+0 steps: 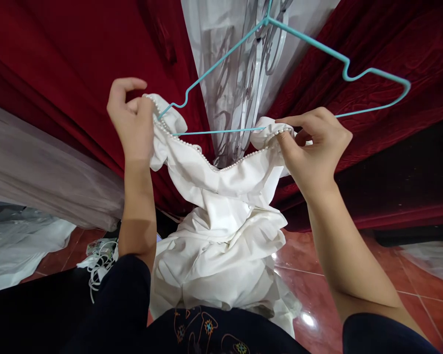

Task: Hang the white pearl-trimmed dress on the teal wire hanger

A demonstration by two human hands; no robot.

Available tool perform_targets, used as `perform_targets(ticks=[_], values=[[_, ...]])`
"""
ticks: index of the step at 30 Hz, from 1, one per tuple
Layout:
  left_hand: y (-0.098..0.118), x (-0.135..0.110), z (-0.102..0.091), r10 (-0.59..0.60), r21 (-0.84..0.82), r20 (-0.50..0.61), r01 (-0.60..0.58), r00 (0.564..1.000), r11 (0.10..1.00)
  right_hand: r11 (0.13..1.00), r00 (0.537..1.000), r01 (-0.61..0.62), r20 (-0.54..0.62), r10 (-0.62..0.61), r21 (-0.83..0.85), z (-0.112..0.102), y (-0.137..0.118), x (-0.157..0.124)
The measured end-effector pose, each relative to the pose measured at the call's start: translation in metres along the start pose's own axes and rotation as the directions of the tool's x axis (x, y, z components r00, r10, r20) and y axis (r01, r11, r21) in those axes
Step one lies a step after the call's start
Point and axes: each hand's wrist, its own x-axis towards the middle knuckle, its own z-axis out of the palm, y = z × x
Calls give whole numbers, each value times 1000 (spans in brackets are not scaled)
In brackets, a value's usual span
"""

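A white dress [225, 216] with a pearl-trimmed neckline hangs down in front of me. My left hand [131, 118] pinches its left shoulder, which sits over the left end of a turquoise wire hanger [310, 46]. My right hand [312, 145] pinches the right shoulder of the dress at the pearl trim, against the hanger's bottom bar. The right end of the hanger sticks out bare beyond my right hand. The dress's skirt bunches in folds down towards my lap.
Dark red velvet curtains [66, 59] and a white sheer patterned curtain [239, 64] hang behind. A grey cloth [40, 172] drapes at left. White fabric [15, 246] and tangled white cords [101, 263] lie on the glossy red tile floor [317, 280].
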Motion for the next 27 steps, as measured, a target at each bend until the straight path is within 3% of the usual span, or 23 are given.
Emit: perform_targets(ticks=[5,9,11,13,15,18,20,22,24,27], values=[[13,3,35,129,-25,195,-126,972,992,999,999,-15,-30,13,-37,6,2,-2],[24,-19,52,238,-80,236,-225,942,971,1000,999,-20,-44,20,-9,6,1,-2],[29,-39,61,244,-121,369,-214,897,969,1000,999,-21,-40,21,-5,6,2,0],[30,-61,72,214,-149,554,-157,805,976,999,999,-33,-40,33,-4,6,3,3],[27,-80,83,200,-127,622,-154,757,980,999,999,-38,-35,38,12,7,3,4],[20,-98,91,206,-82,552,-193,808,978,996,997,-2,-70,9,87,7,1,-2],[18,-100,91,209,-79,514,-197,832,977,988,984,46,-175,-20,144,3,4,-10],[18,-98,88,200,-76,518,-188,832,979,986,937,77,-350,-20,149,-5,17,-14],[21,-94,84,182,-68,524,-172,832,983,992,855,63,-519,4,111,-17,43,-9],[28,-91,79,147,-70,544,-130,826,989,991,780,82,-626,1,105,-37,92,17]])
